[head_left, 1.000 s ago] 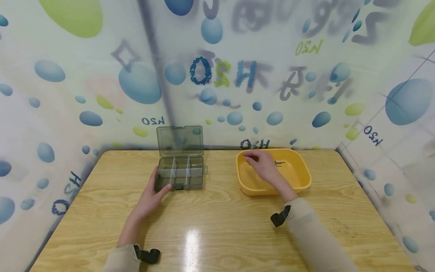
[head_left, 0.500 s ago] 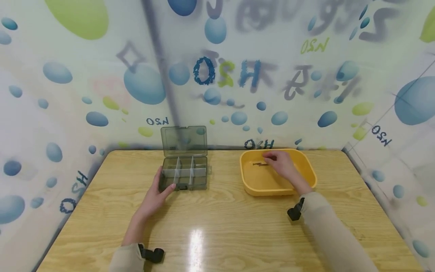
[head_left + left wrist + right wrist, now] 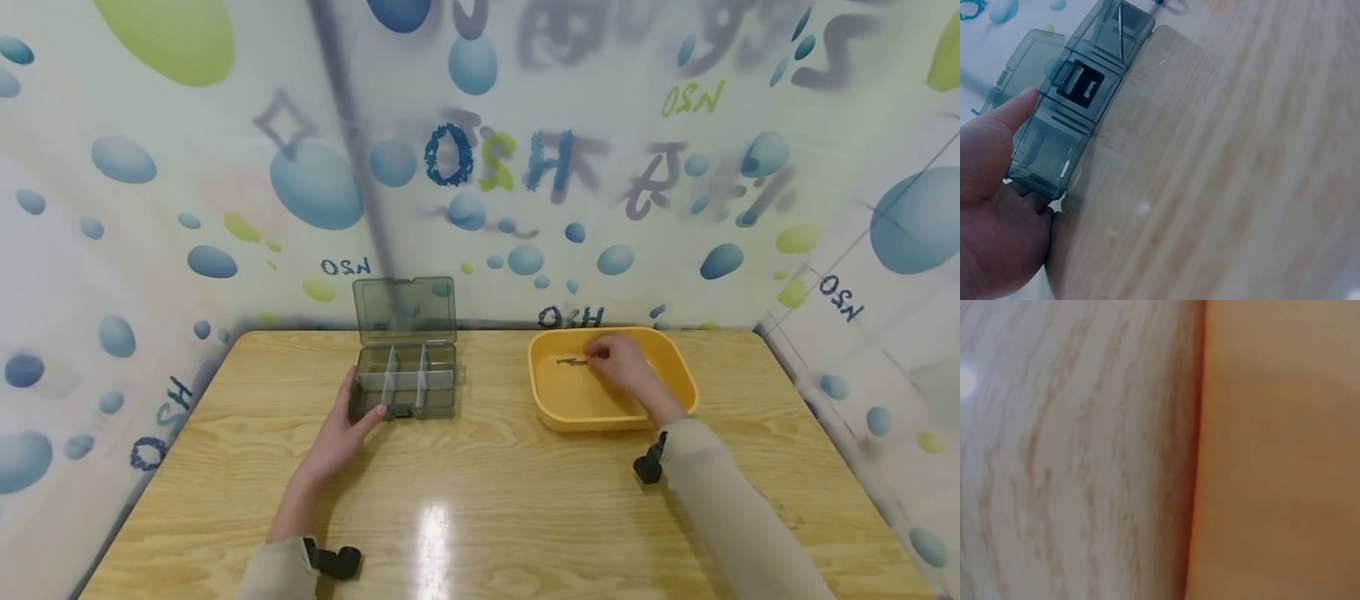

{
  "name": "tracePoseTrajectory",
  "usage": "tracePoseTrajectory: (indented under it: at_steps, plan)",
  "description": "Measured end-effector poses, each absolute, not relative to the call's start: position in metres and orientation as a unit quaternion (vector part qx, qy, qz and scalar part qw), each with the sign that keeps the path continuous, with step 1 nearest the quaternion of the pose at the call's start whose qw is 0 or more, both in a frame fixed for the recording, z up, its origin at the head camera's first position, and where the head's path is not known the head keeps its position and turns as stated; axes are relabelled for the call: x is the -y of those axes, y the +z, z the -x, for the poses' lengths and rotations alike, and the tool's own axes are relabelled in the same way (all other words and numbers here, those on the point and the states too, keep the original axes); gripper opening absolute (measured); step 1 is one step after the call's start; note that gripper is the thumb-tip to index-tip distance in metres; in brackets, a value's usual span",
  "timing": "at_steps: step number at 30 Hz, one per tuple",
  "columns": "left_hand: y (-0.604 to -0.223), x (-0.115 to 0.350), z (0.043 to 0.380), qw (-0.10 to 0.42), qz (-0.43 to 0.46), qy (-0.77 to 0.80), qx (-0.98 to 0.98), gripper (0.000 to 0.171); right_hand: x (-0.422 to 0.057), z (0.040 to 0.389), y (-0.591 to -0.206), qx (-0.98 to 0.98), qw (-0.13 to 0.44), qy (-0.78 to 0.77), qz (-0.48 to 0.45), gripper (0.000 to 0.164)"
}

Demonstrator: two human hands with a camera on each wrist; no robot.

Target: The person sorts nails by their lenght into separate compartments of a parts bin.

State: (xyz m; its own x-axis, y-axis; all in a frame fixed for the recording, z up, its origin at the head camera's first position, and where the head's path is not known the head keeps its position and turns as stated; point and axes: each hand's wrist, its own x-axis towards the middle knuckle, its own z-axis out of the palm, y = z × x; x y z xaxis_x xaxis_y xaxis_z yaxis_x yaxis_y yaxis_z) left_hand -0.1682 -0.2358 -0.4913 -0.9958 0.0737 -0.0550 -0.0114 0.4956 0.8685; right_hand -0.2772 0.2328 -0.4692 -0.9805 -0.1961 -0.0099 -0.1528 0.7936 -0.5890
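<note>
A grey see-through compartment box (image 3: 435,411) stands on the table with its lid (image 3: 405,310) raised at the back. My left hand (image 3: 339,435) holds its front left corner, thumb against the front wall near the dark latch (image 3: 1082,84) and fingers along the left side. White dividers (image 3: 405,381) split the box. To the right is a yellow tray (image 3: 555,420) with a few thin dark screws (image 3: 572,362) inside. My right hand (image 3: 621,365) reaches into it, fingers curled down and fingertips right at the screws' right end; I cannot tell whether they pinch one.
The wooden table (image 3: 480,483) runs up to a wall sheet (image 3: 525,225) printed with blue and green drops, close behind box and tray. The tray's raised side (image 3: 1260,456) fills the right of the right wrist view.
My right hand has moved right inside the tray and lowered to the screws, which now show to its left. The left hand keeps its hold on the box.
</note>
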Motion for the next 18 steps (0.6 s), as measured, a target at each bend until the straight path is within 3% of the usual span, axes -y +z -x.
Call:
tracePoseTrajectory:
  at_steps: [18]
  plan:
    - [-0.4920, 0.2355, 0.1677, 0.040, -0.021, 0.503, -0.863, 0.092, -0.2310, 0.2788, -0.4745, -0.952, 0.043, -0.286, 0.096, 0.016]
